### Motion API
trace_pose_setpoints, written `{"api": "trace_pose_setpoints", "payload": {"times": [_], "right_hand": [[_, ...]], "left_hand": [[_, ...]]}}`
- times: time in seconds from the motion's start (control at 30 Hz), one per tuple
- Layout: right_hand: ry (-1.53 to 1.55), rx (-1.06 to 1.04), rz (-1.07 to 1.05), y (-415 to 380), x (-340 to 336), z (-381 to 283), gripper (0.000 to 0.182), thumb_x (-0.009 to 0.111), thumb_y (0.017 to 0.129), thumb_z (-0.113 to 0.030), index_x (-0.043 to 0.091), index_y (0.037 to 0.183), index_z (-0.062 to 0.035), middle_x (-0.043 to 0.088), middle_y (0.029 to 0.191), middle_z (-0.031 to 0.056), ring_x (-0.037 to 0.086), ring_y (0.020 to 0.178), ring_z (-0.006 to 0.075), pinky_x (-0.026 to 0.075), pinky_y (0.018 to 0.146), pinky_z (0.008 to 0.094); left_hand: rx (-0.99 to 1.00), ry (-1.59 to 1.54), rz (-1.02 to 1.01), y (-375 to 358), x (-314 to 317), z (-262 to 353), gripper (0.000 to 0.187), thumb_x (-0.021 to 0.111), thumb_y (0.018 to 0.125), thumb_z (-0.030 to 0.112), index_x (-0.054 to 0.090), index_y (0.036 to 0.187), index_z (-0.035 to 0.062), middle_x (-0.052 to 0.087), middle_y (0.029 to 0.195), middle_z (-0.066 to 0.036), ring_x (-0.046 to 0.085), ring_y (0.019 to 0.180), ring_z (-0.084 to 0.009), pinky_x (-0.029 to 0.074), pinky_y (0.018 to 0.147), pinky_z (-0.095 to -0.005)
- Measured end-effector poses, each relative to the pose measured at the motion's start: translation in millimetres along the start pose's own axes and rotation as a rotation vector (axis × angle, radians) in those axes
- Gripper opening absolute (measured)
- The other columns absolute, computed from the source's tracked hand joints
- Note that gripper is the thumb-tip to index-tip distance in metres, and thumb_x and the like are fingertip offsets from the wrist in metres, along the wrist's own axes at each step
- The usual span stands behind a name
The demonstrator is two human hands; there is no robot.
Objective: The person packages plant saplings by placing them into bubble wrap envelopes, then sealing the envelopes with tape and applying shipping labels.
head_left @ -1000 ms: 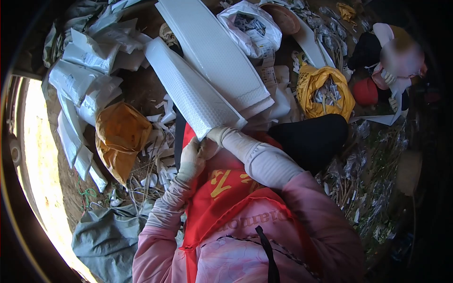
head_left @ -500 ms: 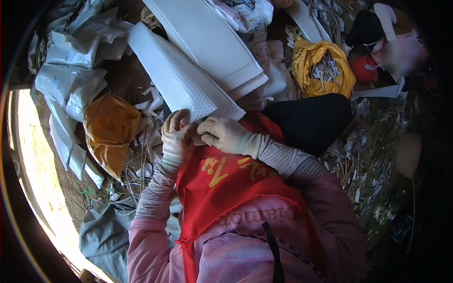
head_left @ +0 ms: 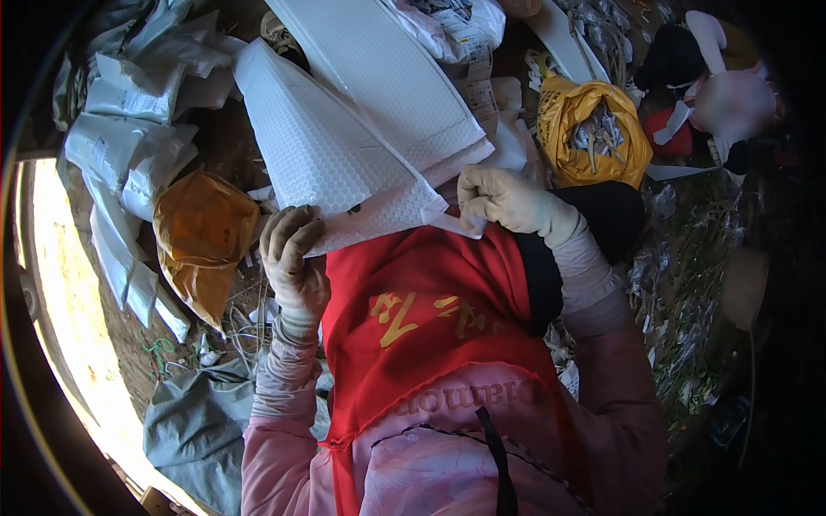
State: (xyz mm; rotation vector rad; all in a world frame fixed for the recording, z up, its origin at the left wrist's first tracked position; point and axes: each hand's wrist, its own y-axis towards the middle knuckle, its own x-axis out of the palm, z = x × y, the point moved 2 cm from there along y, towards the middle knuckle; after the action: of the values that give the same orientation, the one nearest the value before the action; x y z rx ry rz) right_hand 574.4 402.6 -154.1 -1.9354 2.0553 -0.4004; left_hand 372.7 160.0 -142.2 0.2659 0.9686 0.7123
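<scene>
A white bubble-wrap mailer [head_left: 331, 146] lies across my lap, its near end just above the red apron [head_left: 413, 301]. My left hand [head_left: 294, 254], gloved, has its fingers curled round the mailer's left corner. Off the mailer's right corner, my right hand [head_left: 508, 202], also gloved, pinches a narrow white strip [head_left: 452, 224] that runs from the mailer's edge. A small dark mark shows near that edge. Behind it lies another bubble-wrap mailer [head_left: 387, 77].
An orange-brown bag [head_left: 205, 219] stands at the left, below piled clear plastic packs [head_left: 129, 146]. A yellow bag [head_left: 555, 129] holding scraps is at the upper right. Further right sits another person [head_left: 710, 43]. Grey-green cloth [head_left: 198, 421] lies lower left.
My hands have moved apart, the left one leftward and the right one rightward and up. The mailer's near end has spread wider, and a strip is now stretched toward my right hand.
</scene>
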Motion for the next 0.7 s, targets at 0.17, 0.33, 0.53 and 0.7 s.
{"api": "trace_pose_setpoints", "payload": {"times": [0.17,0.33,0.53,0.7], "right_hand": [[-1.001,0.255,0.411,10,-15,-15,0.072,0.067,0.081,-0.018,0.033,0.144,-0.0196,0.055,0.122,0.0182,0.059,0.097,0.0419,0.049,0.083,0.0482],[-0.729,-0.628,0.532,82,34,-10,0.054,0.075,0.064,-0.005,0.065,0.115,-0.0202,0.052,0.122,0.0076,0.053,0.11,0.0292,0.043,0.097,0.038],[0.491,-0.396,0.542,122,65,47,0.012,0.069,0.073,0.0,0.059,0.069,-0.0033,0.054,0.076,0.0034,0.052,0.076,0.017,0.044,0.071,0.029],[0.343,-0.182,0.818,110,74,99,0.028,0.062,0.079,0.001,0.046,0.056,-0.0046,0.047,0.064,0.0007,0.044,0.058,0.0091,0.038,0.052,0.0271]], "left_hand": [[0.037,-0.009,0.143,13,-17,-1,0.018,0.065,0.08,0.008,0.06,0.097,0.006,0.063,0.1,-0.012,0.059,0.098,-0.0313,0.045,0.089,-0.0427],[0.013,-0.039,0.21,7,-11,0,0.011,0.06,0.086,0.007,0.06,0.097,0.0044,0.064,0.096,-0.011,0.061,0.093,-0.0302,0.046,0.087,-0.0416],[-0.795,-0.692,0.513,-33,19,-26,0.014,0.057,0.093,0.011,0.061,0.1,0.0,0.062,0.096,-0.003,0.055,0.086,-0.0094,0.045,0.08,-0.0258],[-1.071,-0.806,0.6,-70,35,-51,0.004,0.058,0.092,0.008,0.057,0.088,0.0063,0.058,0.08,0.002,0.052,0.072,-0.0069,0.043,0.067,-0.0228]]}}
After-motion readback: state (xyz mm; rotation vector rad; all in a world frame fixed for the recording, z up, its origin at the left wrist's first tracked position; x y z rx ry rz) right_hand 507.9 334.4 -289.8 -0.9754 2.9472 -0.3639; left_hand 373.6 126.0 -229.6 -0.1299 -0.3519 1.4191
